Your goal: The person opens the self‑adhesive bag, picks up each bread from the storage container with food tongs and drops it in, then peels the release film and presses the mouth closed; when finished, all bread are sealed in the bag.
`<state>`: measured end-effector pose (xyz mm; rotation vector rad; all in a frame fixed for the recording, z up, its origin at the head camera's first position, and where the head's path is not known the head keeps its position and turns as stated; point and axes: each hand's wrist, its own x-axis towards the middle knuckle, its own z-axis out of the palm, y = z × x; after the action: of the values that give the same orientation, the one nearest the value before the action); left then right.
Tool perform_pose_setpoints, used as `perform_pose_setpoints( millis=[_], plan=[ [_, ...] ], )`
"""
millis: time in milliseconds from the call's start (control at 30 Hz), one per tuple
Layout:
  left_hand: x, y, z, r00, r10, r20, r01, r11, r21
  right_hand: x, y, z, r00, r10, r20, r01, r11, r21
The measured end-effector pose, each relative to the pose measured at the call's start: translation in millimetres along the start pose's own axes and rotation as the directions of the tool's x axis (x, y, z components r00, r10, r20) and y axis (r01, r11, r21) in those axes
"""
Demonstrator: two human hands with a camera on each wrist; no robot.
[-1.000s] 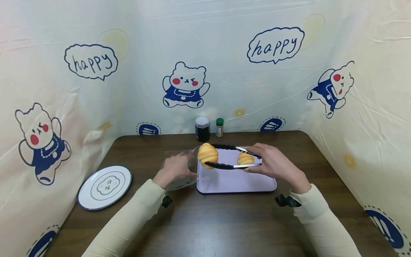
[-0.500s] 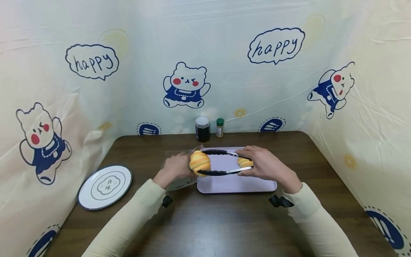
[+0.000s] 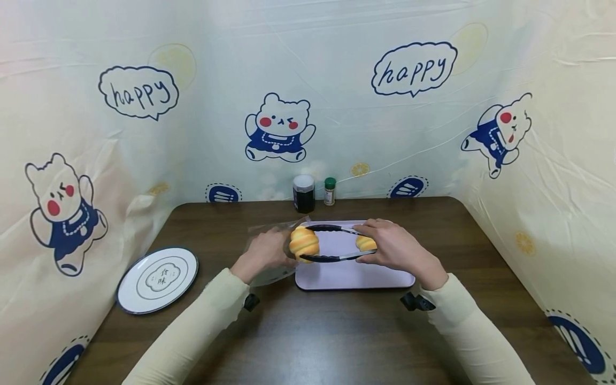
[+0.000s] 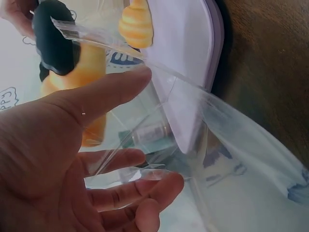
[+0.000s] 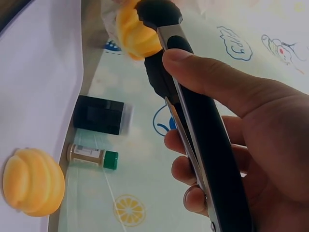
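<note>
My left hand (image 3: 268, 248) holds a clear plastic bag (image 4: 251, 130), its thumb spread from the curled fingers at the bag's mouth. My right hand (image 3: 395, 245) grips black-and-silver tongs (image 5: 203, 130). Between the tong tips is a yellow, ridged bread roll (image 3: 304, 241), close beside my left hand at the bag. How far it is inside the bag, I cannot tell. Another bread roll (image 5: 34, 182) lies on the lilac tray (image 3: 353, 275), partly hidden by my right hand in the head view.
A white plate (image 3: 139, 289) with a dark rim lies on the left of the brown table (image 3: 327, 342). At the back stand a dark jar (image 3: 304, 193) with a pale lid and a small green-capped bottle (image 3: 329, 191). A printed curtain (image 3: 337, 128) surrounds the table.
My right hand has moved left with the tongs, bringing the bread roll to the bag, then shifted it slightly back right. My left hand has stayed nearly still.
</note>
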<state>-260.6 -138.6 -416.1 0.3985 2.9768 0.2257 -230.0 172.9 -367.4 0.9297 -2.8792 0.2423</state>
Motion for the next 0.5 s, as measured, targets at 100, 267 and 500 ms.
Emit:
perform_pose_setpoints(
  millis=[100,267,500],
  plan=[
    [0.4,1.4,-0.4,1.000,0.016,0.012,-0.015,1.000,-0.020,0.3,0.8,1.7,1.000,-0.004,-0.012,0.004,1.000,-0.026],
    [1.5,3.1,-1.1,0.999,0.033,0.015,-0.032,0.998,-0.059,0.3,1.9,4.8,1.000,-0.006,-0.021,0.005,0.999,-0.047],
    [2.8,3.4,-0.3,0.994,0.103,-0.046,-0.106,0.990,-0.091,-0.6,2.2,5.9,1.000,-0.011,-0.029,0.009,0.998,-0.056]
  ],
)
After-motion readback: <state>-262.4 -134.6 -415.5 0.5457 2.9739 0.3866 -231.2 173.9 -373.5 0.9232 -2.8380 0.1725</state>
